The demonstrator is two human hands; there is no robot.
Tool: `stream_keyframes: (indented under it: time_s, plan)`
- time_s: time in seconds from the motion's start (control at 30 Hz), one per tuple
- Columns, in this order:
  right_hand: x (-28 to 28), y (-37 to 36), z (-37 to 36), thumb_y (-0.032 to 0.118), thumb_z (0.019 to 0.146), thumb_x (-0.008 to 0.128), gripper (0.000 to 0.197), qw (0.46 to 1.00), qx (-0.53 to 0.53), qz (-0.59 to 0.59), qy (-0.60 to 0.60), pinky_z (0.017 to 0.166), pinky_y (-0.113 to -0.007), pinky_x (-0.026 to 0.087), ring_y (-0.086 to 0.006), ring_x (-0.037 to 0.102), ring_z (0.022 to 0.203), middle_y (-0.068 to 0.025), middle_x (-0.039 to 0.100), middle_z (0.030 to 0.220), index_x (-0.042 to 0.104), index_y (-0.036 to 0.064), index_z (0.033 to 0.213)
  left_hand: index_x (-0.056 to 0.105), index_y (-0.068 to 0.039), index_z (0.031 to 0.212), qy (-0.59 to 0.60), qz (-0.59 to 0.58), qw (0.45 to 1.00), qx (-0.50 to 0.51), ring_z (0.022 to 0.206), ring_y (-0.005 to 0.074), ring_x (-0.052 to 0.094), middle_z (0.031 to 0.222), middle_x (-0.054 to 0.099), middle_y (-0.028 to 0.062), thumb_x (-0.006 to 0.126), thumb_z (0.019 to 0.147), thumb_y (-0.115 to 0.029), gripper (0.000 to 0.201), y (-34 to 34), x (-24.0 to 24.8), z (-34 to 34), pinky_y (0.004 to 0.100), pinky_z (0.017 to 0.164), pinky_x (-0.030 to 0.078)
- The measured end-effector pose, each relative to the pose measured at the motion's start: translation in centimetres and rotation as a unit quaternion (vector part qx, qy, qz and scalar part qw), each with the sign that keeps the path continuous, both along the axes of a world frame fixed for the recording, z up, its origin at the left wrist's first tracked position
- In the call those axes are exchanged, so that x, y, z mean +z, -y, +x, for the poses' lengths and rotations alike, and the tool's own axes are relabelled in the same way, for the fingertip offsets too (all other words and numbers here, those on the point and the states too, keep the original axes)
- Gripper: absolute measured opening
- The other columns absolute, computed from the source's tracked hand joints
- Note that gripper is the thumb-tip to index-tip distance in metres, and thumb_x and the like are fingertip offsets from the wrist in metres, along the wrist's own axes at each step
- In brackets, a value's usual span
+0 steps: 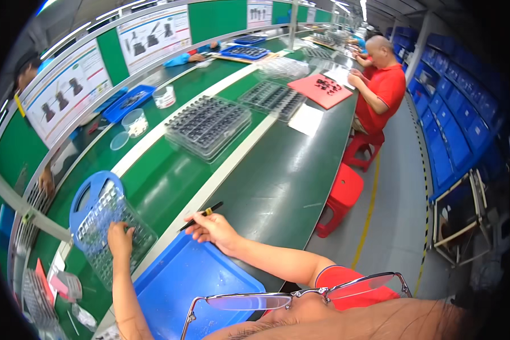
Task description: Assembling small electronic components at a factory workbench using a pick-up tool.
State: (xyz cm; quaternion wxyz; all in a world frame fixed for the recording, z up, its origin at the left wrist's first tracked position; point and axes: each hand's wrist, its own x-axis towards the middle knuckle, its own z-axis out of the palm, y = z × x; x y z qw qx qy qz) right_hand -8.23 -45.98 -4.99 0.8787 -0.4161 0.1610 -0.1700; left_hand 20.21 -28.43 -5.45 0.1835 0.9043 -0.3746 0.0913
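At the green bench, my left hand (120, 238) rests spread and unclenched on a clear parts tray (110, 235) lying over a blue reel (90, 195). My right hand (212, 226) pinches black tweezers (201, 216) above the blue mat (192, 283). The tray's cells look mostly filled, though distortion blurs them. Open belt (277, 181) stretches ahead; the table edge sits close on the right.

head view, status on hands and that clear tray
Left hand resting on clear parts tray. Right hand holding black pen above blue tray. Nothing blocking either.
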Motion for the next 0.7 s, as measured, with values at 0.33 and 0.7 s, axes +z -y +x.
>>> stream_keyframes:
  time_s: [0.33, 0.7]
  plan:
    - [0.6, -0.6, 0.1, 0.042, 0.099, 0.054, 0.040, 1.000, -0.014, 0.005, 0.008, 0.065, -0.023, 0.053, -0.0081, 0.063, 0.073, -0.0069, 0.070, 0.093, 0.065, 0.0060, 0.111, 0.062, -0.004, 0.080, -0.101, -0.219, 0.970, -0.013, 0.067, 0.0179, 0.061, 0.074, 0.063, 0.0072, 0.072, 0.083, -0.011, 0.012, -1.6, 1.2, -1.1, 0.0330, 0.064, 0.047]
    - [2.4, -3.1, -1.0, 0.018, 0.096, 0.061, 0.017, 0.988, 0.039, -0.149, -0.008, 0.066, -0.027, 0.052, -0.0135, 0.064, 0.071, -0.0113, 0.068, 0.082, 0.063, 0.0013, 0.098, 0.052, -0.001, 0.087, -0.421, -0.491, 0.763, 0.007, 0.089, 0.0209, 0.068, 0.104, 0.068, 0.0213, 0.062, 0.091, -0.003, 0.011, -9.0, 7.9, -18.0, 0.0301, 0.073, 0.058]
